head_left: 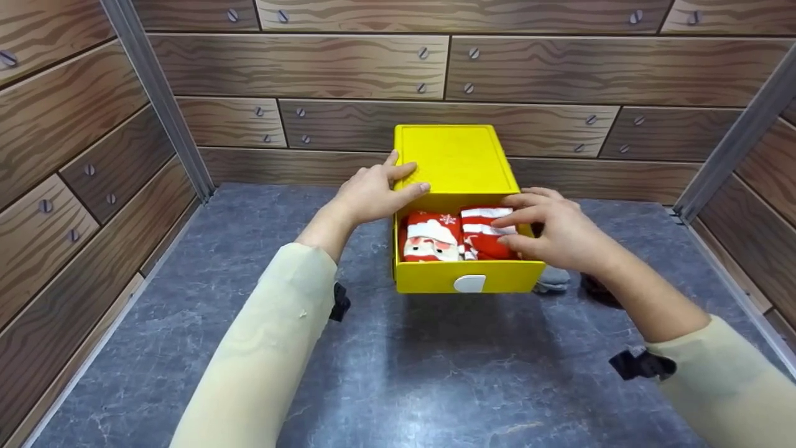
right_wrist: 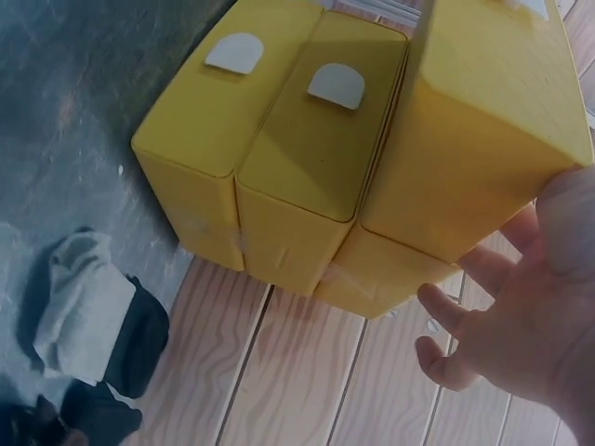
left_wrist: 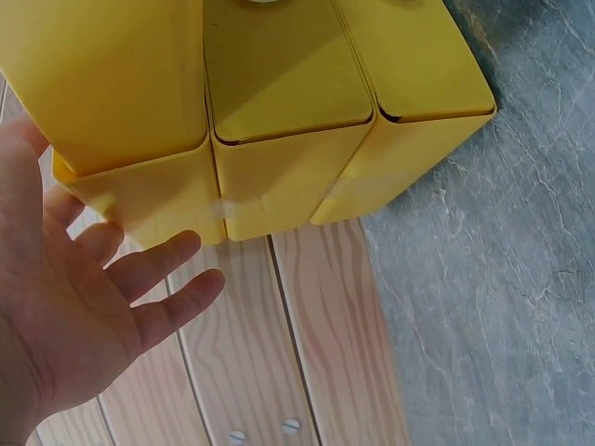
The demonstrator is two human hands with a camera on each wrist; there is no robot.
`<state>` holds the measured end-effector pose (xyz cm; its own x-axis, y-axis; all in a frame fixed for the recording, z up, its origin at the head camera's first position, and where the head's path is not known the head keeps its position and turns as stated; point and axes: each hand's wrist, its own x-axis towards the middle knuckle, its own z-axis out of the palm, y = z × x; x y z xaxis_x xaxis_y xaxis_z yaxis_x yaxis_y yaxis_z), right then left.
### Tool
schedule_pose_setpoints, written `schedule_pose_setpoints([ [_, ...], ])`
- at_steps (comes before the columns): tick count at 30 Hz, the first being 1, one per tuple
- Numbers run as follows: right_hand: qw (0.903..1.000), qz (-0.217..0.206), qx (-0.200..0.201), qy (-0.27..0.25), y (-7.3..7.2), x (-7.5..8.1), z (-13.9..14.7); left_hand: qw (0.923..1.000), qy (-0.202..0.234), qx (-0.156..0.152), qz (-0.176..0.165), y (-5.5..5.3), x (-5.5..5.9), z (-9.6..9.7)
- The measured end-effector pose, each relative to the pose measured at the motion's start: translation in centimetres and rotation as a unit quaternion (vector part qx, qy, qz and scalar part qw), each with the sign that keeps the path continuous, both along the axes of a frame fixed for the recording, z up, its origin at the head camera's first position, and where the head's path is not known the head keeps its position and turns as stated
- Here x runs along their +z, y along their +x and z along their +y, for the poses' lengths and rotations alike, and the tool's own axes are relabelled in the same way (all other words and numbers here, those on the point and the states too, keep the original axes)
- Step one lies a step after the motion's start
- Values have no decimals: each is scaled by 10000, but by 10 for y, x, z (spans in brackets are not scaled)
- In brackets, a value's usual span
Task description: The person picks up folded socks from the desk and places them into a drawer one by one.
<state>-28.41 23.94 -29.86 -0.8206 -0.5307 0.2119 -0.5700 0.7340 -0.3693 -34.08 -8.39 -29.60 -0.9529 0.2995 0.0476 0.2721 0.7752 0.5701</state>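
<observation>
A yellow drawer unit (head_left: pixel 457 158) stands against the back wall, its top drawer (head_left: pixel 429 278) pulled out. Inside lie a folded red sock with a Santa face (head_left: pixel 432 239) and, beside it, a folded red-and-white striped sock (head_left: pixel 479 229). My left hand (head_left: pixel 373 190) rests at the unit's upper left edge, thumb and index finger over the top, other fingers spread along the side. Over the drawer's right rim reaches my right hand (head_left: pixel 559 230), relaxed fingertips at the striped sock. Both lower drawers (right_wrist: pixel 293 167) are closed.
Folded grey socks (right_wrist: pixel 84 307) lie on the grey marbled table to the unit's right, with a black one (right_wrist: pixel 138 339) against them. A dark brown bundle (head_left: pixel 600 292) sits partly behind my right forearm. Wood-patterned walls (head_left: pixel 298 65) enclose the table at the back and sides.
</observation>
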Motion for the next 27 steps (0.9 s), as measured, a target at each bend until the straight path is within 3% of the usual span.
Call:
schedule_pose_setpoints([
  [5, 9912, 385, -222, -1251, 16, -1, 5, 10000, -16, -17, 6, 2, 1, 2],
  [10, 9690, 697, -360, -2344, 44, 4, 5, 10000, -10, -20, 45, 3, 2, 2],
  [14, 9504, 832, -82, -2994, 62, 6, 4, 9999, -59, -41, 102, 2, 1, 1],
  [19, 9403, 818, 283, -3291, 78, -2, 2, 10000, -37, -27, 57, 1, 0, 0],
  [27, 9486, 483, 651, -3060, 94, -24, -6, 10000, -48, -18, 53, 2, 0, -1],
])
